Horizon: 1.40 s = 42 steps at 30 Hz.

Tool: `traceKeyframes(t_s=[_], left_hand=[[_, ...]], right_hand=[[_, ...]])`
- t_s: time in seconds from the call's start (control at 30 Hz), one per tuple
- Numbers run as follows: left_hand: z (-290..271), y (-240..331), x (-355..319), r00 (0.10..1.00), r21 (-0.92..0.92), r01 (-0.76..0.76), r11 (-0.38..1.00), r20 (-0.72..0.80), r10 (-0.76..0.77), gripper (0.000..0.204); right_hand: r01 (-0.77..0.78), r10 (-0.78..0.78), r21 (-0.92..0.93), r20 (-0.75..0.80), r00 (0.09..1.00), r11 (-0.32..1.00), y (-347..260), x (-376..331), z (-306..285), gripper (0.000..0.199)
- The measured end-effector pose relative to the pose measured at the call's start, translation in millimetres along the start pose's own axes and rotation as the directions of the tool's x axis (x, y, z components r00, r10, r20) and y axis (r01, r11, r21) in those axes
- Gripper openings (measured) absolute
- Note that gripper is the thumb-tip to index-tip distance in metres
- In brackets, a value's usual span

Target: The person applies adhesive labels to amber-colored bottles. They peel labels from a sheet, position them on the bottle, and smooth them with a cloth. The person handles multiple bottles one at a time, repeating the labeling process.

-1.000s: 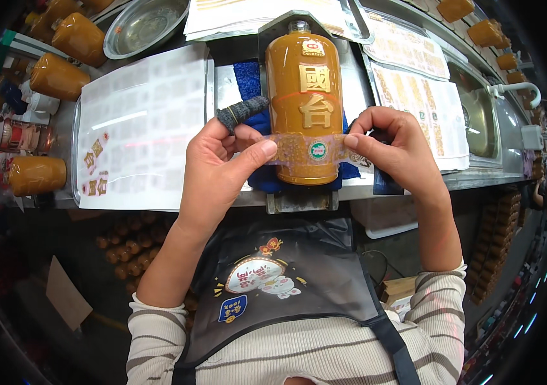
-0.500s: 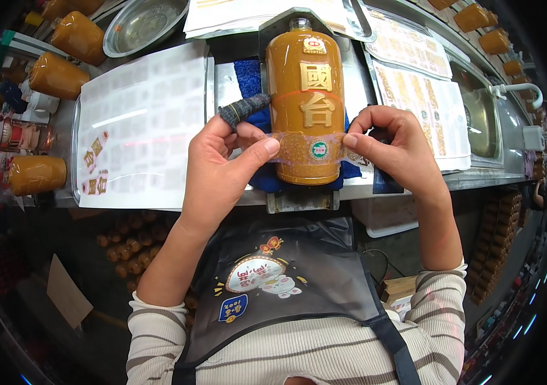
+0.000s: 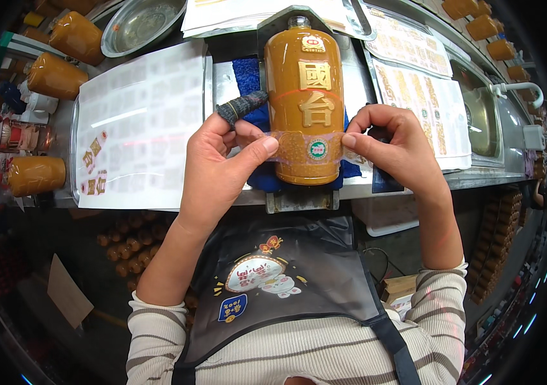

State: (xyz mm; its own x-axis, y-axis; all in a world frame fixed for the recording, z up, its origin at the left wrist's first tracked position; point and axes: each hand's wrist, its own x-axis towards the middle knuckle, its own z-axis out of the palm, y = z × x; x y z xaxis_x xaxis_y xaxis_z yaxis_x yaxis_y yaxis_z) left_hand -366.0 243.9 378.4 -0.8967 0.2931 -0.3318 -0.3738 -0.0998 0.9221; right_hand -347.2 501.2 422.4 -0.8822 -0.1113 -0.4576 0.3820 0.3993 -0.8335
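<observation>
A large amber-brown bottle (image 3: 286, 106) with raised gold characters lies in a dark metal holder (image 3: 302, 202), over a blue cloth (image 3: 246, 77). Across its lower part stretches a clear decal strip (image 3: 296, 154) with a small green-and-white round emblem. My left hand (image 3: 232, 151) pinches the strip's left end between thumb and finger; a dark knitted cover wraps its index finger, which points at the bottle's side. On the other side my right hand (image 3: 392, 147) pinches the right end. The strip lies against or just above the glass; I cannot tell which.
To the left, a white sheet (image 3: 139, 135) carries a few gold decals. Decal sheets (image 3: 421, 109) lie at right, before a sink (image 3: 479, 109) with a white faucet (image 3: 517, 90). A metal bowl (image 3: 142, 29) sits at the back left. Brown bottles (image 3: 55, 76) line the far left.
The view has shifted very slightly. Both hands keep their pinch on the decal strip, and the bottle stays in place.
</observation>
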Motion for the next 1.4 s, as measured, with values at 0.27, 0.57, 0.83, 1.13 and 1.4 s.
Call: traceKeyframes(t_s=[0.27,0.57,0.83,1.13,1.4], left_hand=[[1.4,-2.8,-0.2,1.000,0.008,-0.006,1.000,-0.006,0.006,0.018],[0.6,-5.0,0.8,1.000,0.003,0.002,1.000,-0.002,-0.002,0.018],[-5.8,-9.2,3.2,0.997,0.083,-0.072,0.994,-0.008,0.073,0.028],[13.6,-8.1,2.8,0.973,0.122,-0.221,0.968,0.092,0.211,0.067],[18.4,-7.2,2.5,0.981,0.158,-0.169,0.973,0.118,0.151,0.072]], right_hand=[[0.037,-0.035,-0.071,0.030,0.999,0.997,7.2,5.4,-2.8,0.020],[0.058,-0.056,-0.047,0.044,0.997,0.997,13.9,8.7,-3.6,0.020],[0.073,-0.071,-0.045,0.050,0.996,0.996,25.0,12.4,-7.4,0.016],[0.106,-0.058,0.204,-0.229,0.972,0.973,25.5,-9.1,37.0,0.046],[0.125,-0.079,0.206,-0.218,0.973,0.971,23.0,-6.6,39.4,0.061]])
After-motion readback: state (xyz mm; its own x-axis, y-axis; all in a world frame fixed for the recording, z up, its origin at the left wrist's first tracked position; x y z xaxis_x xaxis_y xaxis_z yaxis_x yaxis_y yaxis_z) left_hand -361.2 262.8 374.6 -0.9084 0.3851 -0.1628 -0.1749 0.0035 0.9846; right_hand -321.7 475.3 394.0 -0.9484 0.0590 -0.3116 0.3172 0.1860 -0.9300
